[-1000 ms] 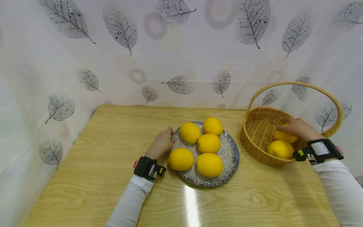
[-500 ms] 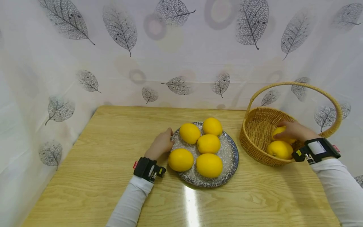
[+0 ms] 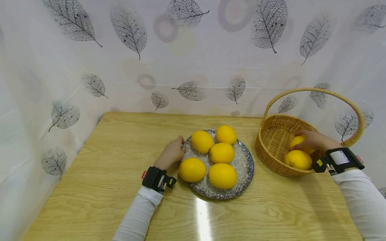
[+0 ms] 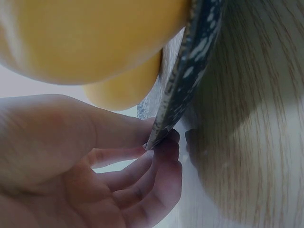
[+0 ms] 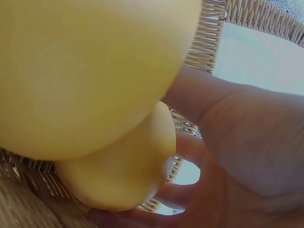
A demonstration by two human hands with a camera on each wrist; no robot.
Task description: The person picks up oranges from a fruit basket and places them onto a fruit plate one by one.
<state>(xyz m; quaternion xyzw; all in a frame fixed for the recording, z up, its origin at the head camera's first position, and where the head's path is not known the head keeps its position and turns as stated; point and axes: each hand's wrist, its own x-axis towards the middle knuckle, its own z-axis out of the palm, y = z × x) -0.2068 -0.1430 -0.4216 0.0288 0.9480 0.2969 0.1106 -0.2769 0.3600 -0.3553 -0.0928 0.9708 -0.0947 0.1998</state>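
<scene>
My left hand pinches the left rim of a speckled grey plate with a dark blue edge. The left wrist view has the thumb above the plate's rim and fingertips under it. Several yellow lemons lie on the plate. Inside a wicker basket, my right hand grips the farther of two lemons, partly hidden by the hand. The nearer lemon sits against it. Seen from the right wrist, fingers curl round the gripped lemon, behind the large nearer one.
The basket's tall arched handle rises over the right wrist. A wooden table bears plate and basket. Behind it hangs a pale curtain printed with leaves.
My right hand has shifted slightly and its fingers have settled round the farther lemon in the basket. The left hand and the plate have stayed in place.
</scene>
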